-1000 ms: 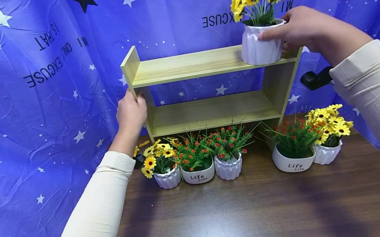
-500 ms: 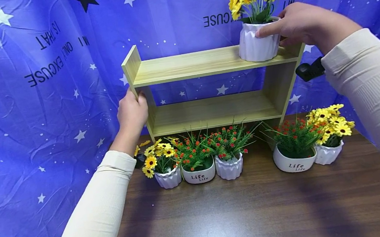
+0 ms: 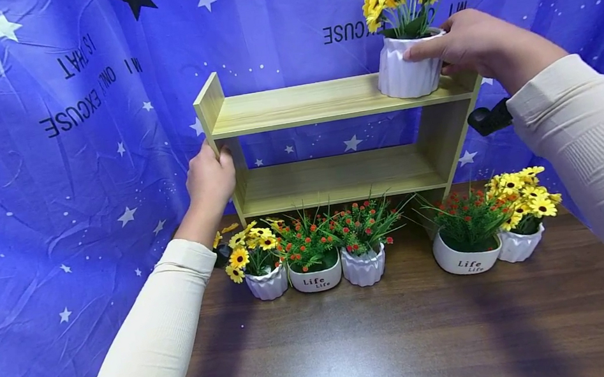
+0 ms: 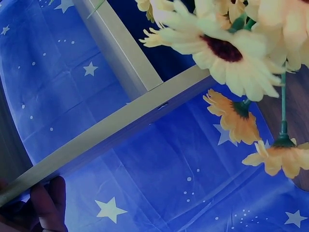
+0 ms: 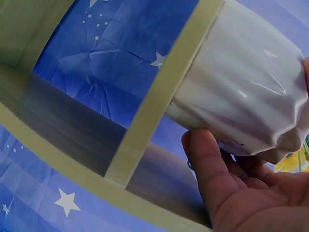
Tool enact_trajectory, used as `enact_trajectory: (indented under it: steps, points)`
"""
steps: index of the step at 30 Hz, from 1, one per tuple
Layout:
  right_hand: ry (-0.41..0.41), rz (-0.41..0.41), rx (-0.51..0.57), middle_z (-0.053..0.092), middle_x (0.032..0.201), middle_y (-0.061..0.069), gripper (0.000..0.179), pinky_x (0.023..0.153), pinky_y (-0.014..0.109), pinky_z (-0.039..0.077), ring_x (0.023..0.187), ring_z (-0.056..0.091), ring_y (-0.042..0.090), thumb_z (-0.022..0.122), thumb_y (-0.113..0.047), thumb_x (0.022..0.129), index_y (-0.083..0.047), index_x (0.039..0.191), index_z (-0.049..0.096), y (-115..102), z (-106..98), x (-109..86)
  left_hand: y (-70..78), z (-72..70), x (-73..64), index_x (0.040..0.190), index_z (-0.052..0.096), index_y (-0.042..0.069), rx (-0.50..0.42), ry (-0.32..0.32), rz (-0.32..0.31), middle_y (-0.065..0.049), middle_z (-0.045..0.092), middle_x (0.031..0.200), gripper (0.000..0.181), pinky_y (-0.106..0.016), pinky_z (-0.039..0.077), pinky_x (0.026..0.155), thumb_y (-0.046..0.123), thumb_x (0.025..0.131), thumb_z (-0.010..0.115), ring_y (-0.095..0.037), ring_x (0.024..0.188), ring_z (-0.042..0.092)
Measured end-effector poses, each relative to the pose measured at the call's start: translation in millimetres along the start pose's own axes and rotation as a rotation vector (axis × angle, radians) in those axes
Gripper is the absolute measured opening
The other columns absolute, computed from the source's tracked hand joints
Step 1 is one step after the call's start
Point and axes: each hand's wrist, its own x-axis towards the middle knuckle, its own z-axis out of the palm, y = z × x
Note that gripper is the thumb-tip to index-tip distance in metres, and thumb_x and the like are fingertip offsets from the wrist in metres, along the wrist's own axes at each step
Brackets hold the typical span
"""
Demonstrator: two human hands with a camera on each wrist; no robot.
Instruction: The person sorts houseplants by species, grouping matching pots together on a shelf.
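The right hand [image 3: 479, 46] hides the upper right corner of the wooden shelf [image 3: 290, 105], the left wrist view crops the left hand [image 4: 48, 205] and yellow flowers [image 4: 263, 67], and the right wrist view's edge cuts into the white pot [image 5: 246, 82].

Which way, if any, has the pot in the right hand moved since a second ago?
Yes: the held pot has shifted slightly back and left against the shelf, no longer overlapping its front edge.
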Motion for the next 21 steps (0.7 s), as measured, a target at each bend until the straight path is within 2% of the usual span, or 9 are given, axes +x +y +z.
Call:
enact_trajectory:
  steps: [3,8,13,14,17,19,21]
  points:
    - [0.001,-0.006,0.003,0.028,0.151,0.023,0.109,0.101,0.042,0.044,0.114,0.047,0.03,0.067,-0.054,0.087,0.006,0.155,0.006,0,1,-1.9,0.3,-0.9,-0.1,0.123,0.056,0.007,0.002,-0.003,0.003,-0.025,0.063,0.123,0.036,-0.062,0.045,0.085,0.033,0.104,0.04,-0.047,0.11,0.06]
    - [0.008,-0.028,-0.02,0.032,0.148,0.022,0.106,0.096,0.04,0.046,0.111,0.049,0.029,0.065,-0.055,0.088,0.005,0.156,0.01,1,1,-6.3,-0.3,-1.4,-1.2,0.122,0.056,0.007,0.002,-0.006,0.001,-0.024,0.064,0.123,0.034,-0.061,0.045,0.084,0.032,0.104,0.041,-0.047,0.109,0.061]
    - [0.017,-0.071,0.03,0.029,0.153,0.023,0.099,0.104,0.043,0.043,0.123,0.045,0.032,0.063,-0.051,0.091,0.004,0.156,0.012,8,-1,-18.6,-0.5,-0.7,-2.5,0.121,0.056,0.007,0.006,-0.002,0.004,-0.024,0.064,0.122,0.034,-0.062,0.045,0.084,0.032,0.104,0.04,-0.047,0.109,0.061]
    - [0.023,-0.082,0.036,0.029,0.153,0.022,0.098,0.103,0.041,0.044,0.123,0.045,0.032,0.063,-0.051,0.091,0.004,0.156,0.013,10,-3,-21.3,-0.1,-0.6,-2.7,0.121,0.056,0.007,0.007,-0.003,0.004,-0.024,0.064,0.122,0.034,-0.062,0.045,0.084,0.032,0.104,0.04,-0.047,0.109,0.061]
    - [0.054,-0.119,0.057,0.037,0.144,0.019,0.096,0.087,0.025,0.052,0.113,0.05,0.023,0.066,-0.047,0.091,0.004,0.155,0.017,17,-7,-27.0,0.7,-0.6,-2.5,0.12,0.056,0.008,0.006,-0.002,0.003,-0.024,0.064,0.123,0.034,-0.062,0.045,0.085,0.033,0.104,0.039,-0.047,0.109,0.061]
    - [0.067,-0.141,0.076,0.041,0.139,0.016,0.095,0.075,0.018,0.052,0.105,0.052,0.016,0.068,-0.045,0.091,0.003,0.155,0.018,23,-10,-30.3,0.7,-0.6,-2.2,0.121,0.056,0.008,0.005,-0.002,0.002,-0.024,0.064,0.123,0.035,-0.062,0.045,0.085,0.033,0.104,0.04,-0.046,0.109,0.061]
    - [0.076,-0.164,0.097,0.043,0.134,0.013,0.092,0.07,0.015,0.05,0.097,0.052,0.01,0.069,-0.041,0.091,0.003,0.155,0.02,28,-12,-34.0,0.4,-0.7,-2.2,0.122,0.056,0.008,0.005,0.001,0.004,-0.023,0.064,0.123,0.034,-0.062,0.045,0.084,0.033,0.104,0.04,-0.046,0.108,0.061]
